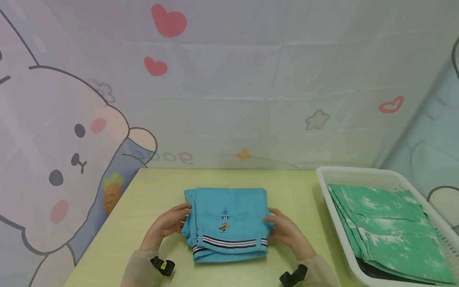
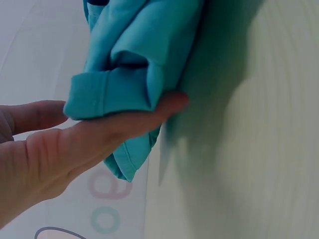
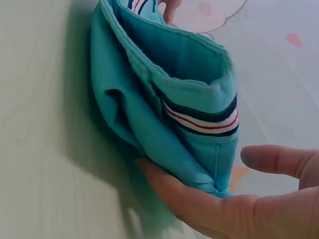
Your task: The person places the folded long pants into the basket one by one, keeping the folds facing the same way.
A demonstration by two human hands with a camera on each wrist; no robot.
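Observation:
A folded pair of light blue pants [image 1: 229,223] lies on the table. Its striped waistband faces the near side, and a buttoned pocket and a small embroidered figure are on top. My left hand [image 1: 173,220] touches the left side of the bundle; the left wrist view shows straight fingers along a folded hem [image 2: 112,94], thumb beside it. At the opposite side is my right hand [image 1: 285,228]. Seen from the right wrist, its fingers lie straight against the lower edge of the pants [image 3: 194,164], while the thumb stands apart from the cloth.
To the right, a white plastic basket [image 1: 335,223] holds folded green-and-white tie-dye garments [image 1: 391,231]. The pale yellow table [image 1: 161,181] ends at a printed cloth backdrop [image 1: 229,79]. Each wrist wears a small black camera.

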